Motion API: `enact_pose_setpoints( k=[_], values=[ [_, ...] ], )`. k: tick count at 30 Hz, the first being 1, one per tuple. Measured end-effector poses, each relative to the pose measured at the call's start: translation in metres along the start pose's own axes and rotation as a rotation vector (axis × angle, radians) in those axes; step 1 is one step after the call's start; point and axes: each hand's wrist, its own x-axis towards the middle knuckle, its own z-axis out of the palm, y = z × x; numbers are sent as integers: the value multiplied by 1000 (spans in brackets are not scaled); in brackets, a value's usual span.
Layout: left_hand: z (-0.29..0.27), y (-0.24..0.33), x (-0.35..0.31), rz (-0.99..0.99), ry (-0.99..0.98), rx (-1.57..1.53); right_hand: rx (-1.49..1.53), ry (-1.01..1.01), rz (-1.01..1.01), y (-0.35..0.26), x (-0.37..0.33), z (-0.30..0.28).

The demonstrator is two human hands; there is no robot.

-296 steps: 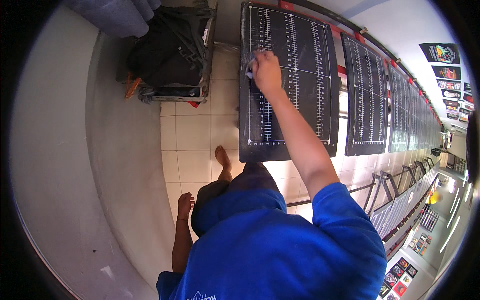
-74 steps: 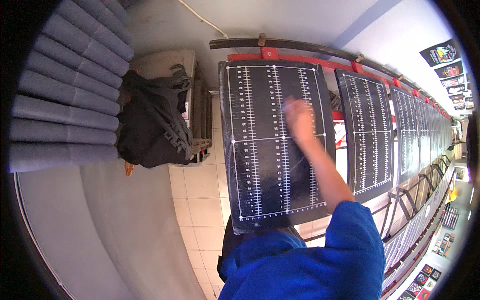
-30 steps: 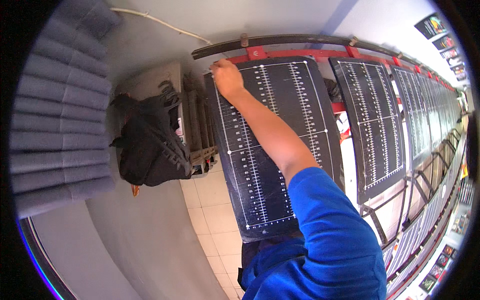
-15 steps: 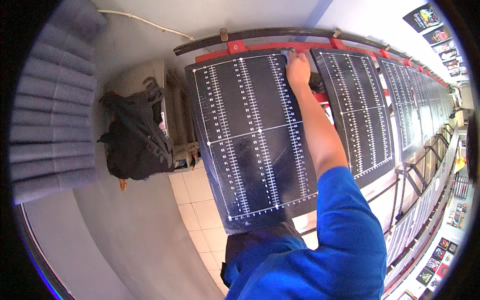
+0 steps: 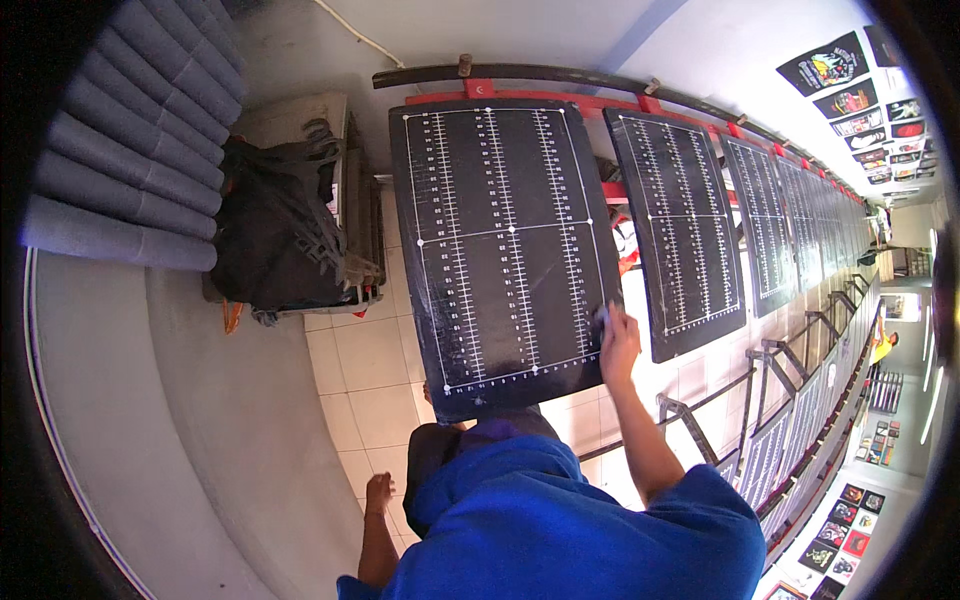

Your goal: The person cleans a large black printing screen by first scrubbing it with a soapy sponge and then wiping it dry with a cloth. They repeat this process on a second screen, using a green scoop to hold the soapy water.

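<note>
A black rectangular board [image 5: 545, 275] with white ruler lines and tick marks lies in front of me. At its right edge, near the close corner, my right hand [image 5: 621, 345] is closed on a small greyish wad [image 5: 600, 322]. The wad is mostly covered by my fingers and looks like a scrap of cloth; its exact kind is unclear. It touches the board's surface. Low at my left side hangs my left hand [image 5: 380, 492], fingers loosely bent and somewhat apart, with nothing in it.
More marked black boards [image 5: 680, 225] run off to the right along a red frame [image 5: 560, 97] and a dark rail [image 5: 560, 74]. Left of the board, a black bag [image 5: 275, 230] rests on a stand. Metal brackets [image 5: 690, 425] and a pale tiled floor [image 5: 360, 365] lie beyond.
My right hand has come from the board's far right corner down its right side to the near end, still holding the wad. My left hand has come into view.
</note>
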Motion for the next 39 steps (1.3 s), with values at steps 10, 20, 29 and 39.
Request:
enact_pose_setpoints(
  k=[10,20,29,39],
  values=[
    [-27,46,-7,-78,169,-89,726,-635,297,-242,92,98],
    [52,8,-62,187,-10,-280,25,117,-103,-62,305,139],
    [35,60,-59,141,111,-210,547,-917,-171,-249,80,95],
    [33,-25,-92,-17,77,-36,189,135,-257,-83,239,120]
  ],
)
